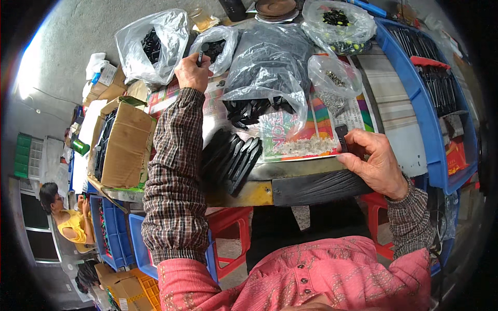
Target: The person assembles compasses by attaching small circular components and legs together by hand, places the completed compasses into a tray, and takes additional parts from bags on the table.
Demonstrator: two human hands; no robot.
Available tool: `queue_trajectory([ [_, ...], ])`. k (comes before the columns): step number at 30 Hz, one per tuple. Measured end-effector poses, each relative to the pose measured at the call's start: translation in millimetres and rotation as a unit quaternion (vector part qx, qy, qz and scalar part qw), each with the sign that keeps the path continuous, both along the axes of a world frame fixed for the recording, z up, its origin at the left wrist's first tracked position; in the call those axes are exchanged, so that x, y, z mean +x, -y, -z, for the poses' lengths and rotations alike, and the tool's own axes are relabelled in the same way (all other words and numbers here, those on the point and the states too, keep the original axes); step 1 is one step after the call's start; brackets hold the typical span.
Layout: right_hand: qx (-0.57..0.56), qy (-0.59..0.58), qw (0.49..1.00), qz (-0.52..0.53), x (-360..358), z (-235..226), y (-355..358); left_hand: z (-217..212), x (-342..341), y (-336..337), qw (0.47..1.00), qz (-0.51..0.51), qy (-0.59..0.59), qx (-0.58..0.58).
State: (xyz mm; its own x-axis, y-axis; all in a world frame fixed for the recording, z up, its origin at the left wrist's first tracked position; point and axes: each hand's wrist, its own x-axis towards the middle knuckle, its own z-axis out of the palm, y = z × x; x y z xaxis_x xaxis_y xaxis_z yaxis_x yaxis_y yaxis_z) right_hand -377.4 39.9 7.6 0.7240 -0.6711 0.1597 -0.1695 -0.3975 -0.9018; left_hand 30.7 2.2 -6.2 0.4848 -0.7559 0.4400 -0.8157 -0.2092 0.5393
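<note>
Pink shirt front [332,274] at the very bottom, checked sleeves reaching up and out from it. Right hand [374,161] parked at the near edge of the workbench [311,187], thumb and fingers clamped on a small black plastic piece [342,136] held upright over the colourful printed sheet [306,129]. Left hand [192,71] stretched far forward, arm nearly straight, fingers pinched shut on another small dark part [203,51] just at the mouth of a clear bag of black pieces [218,46]. Between the two hands, a fanned row of long black strips [233,155] lying near the bench edge, and a big grey bag spilling more black parts [264,83]. Small pale bits [301,145] scattered on the sheet just left of the right hand. Best handling, by the look of it: keep the right-hand piece steady and square, bring the left part back low over the bags rather than dragging through them, and hold both by their edges so the mating faces stay clear. Cardboard box [127,145] off to the left, blue tray of dark strips [430,78] to the right, another person in yellow [70,220] seated below the bench at far left.
</note>
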Motion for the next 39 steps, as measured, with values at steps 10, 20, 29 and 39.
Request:
queue_trajectory([
  [10, 0.106, 0.001, 0.994, -0.015, 1.1, 0.7, -4.9, -36.9, -74.4, -80.5, 0.939, 0.143, -0.312, 0.022],
  [20, 0.179, 0.038, 0.982, -0.053, 10.6, 2.8, -46.0, -33.9, -176.8, -175.1, 0.794, 0.170, -0.583, 0.007],
  [29, 0.102, 0.121, 0.987, -0.040, 25.7, 24.8, -85.6, 7.3, -239.3, -216.8, 0.735, 0.176, -0.647, -0.101],
  [39, 0.208, 0.036, 0.976, -0.054, 13.0, 37.2, -100.6, 30.5, -258.7, -253.5, 0.817, 0.136, -0.560, -0.016],
])
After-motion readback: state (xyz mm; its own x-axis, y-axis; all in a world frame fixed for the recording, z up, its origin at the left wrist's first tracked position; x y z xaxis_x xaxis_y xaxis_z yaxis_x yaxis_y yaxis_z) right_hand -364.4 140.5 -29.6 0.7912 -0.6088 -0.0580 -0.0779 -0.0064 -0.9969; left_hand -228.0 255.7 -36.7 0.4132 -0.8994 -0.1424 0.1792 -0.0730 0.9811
